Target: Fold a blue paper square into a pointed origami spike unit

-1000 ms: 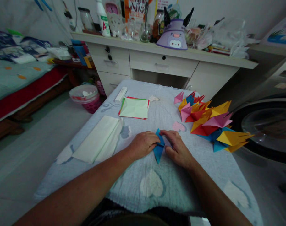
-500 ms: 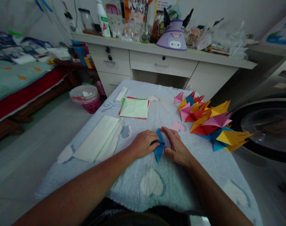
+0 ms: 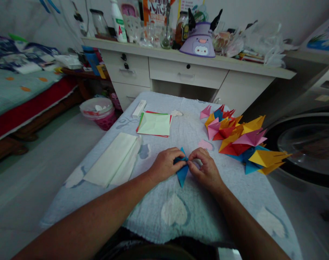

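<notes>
A piece of blue folded origami paper (image 3: 182, 176) lies near the middle of the cloth-covered table, its pointed ends showing above and below my fingers. My left hand (image 3: 166, 164) pinches it from the left side, fingers and thumb closed on its middle. From the right, my right hand (image 3: 205, 168) pinches its right edge between thumb and forefinger. The fingertips of both hands almost meet and hide the paper's centre. Folded paper cranes (image 3: 237, 139) in yellow, red, pink and blue are clustered to the right of my hands.
Square paper sheets (image 3: 154, 124), pale green on top, lie beyond my left hand. A folded white sheet or bag (image 3: 112, 159) rests on the left, with a small white box (image 3: 139, 108) farther back. A pink bin (image 3: 106, 122) stands on the floor; a white desk (image 3: 170, 57) is behind.
My right hand's fingers have closed from lying spread beside the blue paper to a pinch on its right edge. My left hand keeps its hold with little movement.
</notes>
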`<state>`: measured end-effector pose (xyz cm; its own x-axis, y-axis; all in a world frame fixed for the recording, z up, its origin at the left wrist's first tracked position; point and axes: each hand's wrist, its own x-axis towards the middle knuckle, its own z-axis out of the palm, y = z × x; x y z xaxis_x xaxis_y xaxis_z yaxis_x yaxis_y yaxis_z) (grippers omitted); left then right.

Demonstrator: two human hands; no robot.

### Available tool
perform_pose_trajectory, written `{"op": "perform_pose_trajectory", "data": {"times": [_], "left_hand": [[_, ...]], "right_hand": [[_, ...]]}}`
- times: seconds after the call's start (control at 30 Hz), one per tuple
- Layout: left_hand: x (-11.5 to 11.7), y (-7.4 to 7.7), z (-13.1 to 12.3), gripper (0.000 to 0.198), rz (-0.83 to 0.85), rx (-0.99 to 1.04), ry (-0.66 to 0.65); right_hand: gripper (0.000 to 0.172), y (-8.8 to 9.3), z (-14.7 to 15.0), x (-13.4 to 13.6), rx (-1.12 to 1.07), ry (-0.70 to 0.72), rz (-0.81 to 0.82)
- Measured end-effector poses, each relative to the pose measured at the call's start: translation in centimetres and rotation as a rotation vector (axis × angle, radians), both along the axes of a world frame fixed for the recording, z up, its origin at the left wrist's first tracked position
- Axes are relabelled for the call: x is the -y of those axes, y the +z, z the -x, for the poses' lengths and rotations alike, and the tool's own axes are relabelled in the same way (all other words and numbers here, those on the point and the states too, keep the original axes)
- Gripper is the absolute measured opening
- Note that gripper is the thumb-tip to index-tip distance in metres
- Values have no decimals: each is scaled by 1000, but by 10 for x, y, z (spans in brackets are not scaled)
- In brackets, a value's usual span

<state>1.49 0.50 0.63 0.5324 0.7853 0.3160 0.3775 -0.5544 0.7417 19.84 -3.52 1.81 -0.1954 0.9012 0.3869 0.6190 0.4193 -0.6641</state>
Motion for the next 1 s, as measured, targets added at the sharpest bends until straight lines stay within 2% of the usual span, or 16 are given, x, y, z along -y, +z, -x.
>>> {"op": "perform_pose_trajectory", "data": {"times": [0.2,0.47,0.73,1.0], "left_hand": [[1,-1,-1,6,14,38,14],[2,0,-2,9,-66,44,10],[2,-1,-3,11,-185,48,-12],[5,3,-2,6,-199,140,-35]], "right_hand": [[5,2,2,2,-45,-3,-59],[3,6,6,6,-83,23,-52],[10,8,6,7,-96,30,4],[10,8,3,5,-194,78,86]]}}
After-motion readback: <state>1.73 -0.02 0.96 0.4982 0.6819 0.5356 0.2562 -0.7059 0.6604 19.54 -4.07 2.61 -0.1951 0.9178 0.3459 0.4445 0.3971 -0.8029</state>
